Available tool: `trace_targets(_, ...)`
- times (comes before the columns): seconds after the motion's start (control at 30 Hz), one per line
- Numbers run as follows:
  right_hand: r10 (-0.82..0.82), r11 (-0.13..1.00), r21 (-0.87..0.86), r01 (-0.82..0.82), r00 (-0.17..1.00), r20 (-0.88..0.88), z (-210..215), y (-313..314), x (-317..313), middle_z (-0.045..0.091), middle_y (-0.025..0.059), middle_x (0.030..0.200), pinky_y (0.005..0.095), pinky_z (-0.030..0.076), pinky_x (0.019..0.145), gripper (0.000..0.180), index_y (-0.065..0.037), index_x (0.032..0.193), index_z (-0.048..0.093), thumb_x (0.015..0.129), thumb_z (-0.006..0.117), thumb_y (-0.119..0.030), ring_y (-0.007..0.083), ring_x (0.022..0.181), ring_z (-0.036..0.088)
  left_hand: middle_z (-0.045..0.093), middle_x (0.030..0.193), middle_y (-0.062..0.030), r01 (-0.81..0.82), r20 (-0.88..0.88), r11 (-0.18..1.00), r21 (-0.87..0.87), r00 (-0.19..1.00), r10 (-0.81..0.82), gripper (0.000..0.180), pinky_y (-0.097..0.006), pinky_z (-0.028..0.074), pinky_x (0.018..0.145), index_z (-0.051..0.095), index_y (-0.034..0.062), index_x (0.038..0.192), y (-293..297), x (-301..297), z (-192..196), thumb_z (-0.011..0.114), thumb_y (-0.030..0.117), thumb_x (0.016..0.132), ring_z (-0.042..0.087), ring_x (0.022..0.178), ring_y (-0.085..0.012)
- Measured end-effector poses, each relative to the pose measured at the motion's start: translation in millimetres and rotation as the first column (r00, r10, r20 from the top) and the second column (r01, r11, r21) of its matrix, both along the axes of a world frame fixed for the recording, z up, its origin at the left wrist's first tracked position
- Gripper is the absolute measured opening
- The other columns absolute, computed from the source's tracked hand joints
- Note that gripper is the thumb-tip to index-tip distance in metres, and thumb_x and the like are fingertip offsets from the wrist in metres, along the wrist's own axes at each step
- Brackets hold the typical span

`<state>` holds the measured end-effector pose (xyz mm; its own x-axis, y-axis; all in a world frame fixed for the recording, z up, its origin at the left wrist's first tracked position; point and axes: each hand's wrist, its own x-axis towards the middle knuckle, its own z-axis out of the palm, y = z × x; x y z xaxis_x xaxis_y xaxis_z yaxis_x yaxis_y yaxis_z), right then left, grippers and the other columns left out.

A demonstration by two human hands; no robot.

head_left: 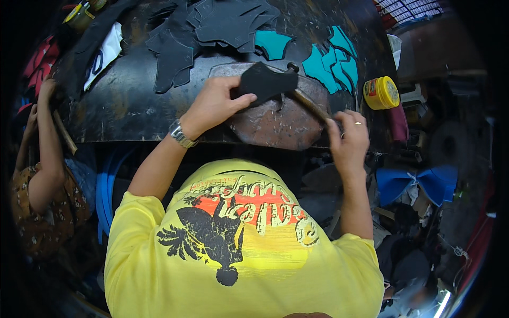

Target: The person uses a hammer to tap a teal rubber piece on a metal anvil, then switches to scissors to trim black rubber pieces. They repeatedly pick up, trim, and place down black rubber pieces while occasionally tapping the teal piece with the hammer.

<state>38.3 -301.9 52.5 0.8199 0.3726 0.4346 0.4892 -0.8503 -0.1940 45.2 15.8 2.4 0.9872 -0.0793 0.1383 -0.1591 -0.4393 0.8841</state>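
My left hand (217, 103) pinches a black cut-out piece (270, 82) between thumb and fingers. That piece is held over a worn reddish-brown slab (275, 124) at the table's near edge. In my right hand (349, 139) is the end of a hammer's wooden handle (312, 105). The handle slants up and left across the slab, and its small dark head (292, 67) shows just beyond the black piece. Part of the hammer is hidden behind that piece. Teal-faced cut pieces (333, 66) lie beyond the slab to the right, and a single teal piece (273, 43) lies farther left.
Stacks of black cut pieces (228, 24) cover the far middle of the dark table (116, 119). A yellow tub (382, 93) stands at the right edge. On the left, another person's arm (50, 138) reaches toward red pieces (40, 66). Blue material (419, 183) lies lower right.
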Motion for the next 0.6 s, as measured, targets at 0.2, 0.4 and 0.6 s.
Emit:
trace_targets(0.2, -0.591, 0.779, -0.428, 0.458, 0.765, -0.257, -3.9, -61.8, -18.8, 0.064, 0.0187, 0.101, 0.0481, 0.052, 0.077, 0.039, -0.002, 0.098, 0.066, 0.091, 0.069, -0.04, 0.0401, 0.091, 0.066, 0.067, 0.072, -0.0155, -0.017, 0.024, 0.966, 0.26, 1.0, 0.011, 0.032, -0.033, 0.05, 0.06, 0.068, -0.0055, 0.091, 0.6, -5.1, -1.3, 0.08, 0.023, 0.083, 0.062, 0.061, -0.0218)
trace_targets(0.4, -0.612, 0.776, -0.408, 0.482, 0.731, -0.301, -19.8, -72.3, -14.6, 0.064, 0.0197, 0.102, 0.0479, 0.052, 0.078, 0.035, -0.001, 0.096, 0.067, 0.09, 0.07, -0.035, 0.0406, 0.093, 0.066, 0.061, 0.067, -0.0235, -0.057, 0.087, 0.965, 0.255, 0.996, 0.036, 0.043, -0.043, 0.048, 0.059, 0.063, -0.003, 0.076, -6.3, -4.6, -1.6, 0.078, 0.036, 0.085, 0.061, 0.061, -0.0373)
trace_targets(0.6, -0.587, 0.808, -0.281, 0.518, 0.75, -0.305, -23.2, -83.4, -5.9, 0.063, 0.0188, 0.105, 0.0454, 0.051, 0.081, 0.03, -0.002, 0.099, 0.064, 0.085, 0.075, -0.026, 0.0365, 0.1, 0.065, 0.068, 0.072, -0.0075, -0.033, -0.109, 0.958, -0.286, 0.994, 0.002, 0.035, -0.028, 0.046, 0.057, 0.071, -0.0061, 0.091, -1.4, -20.6, -1.6, 0.078, 0.028, 0.089, 0.057, 0.062, -0.0104)
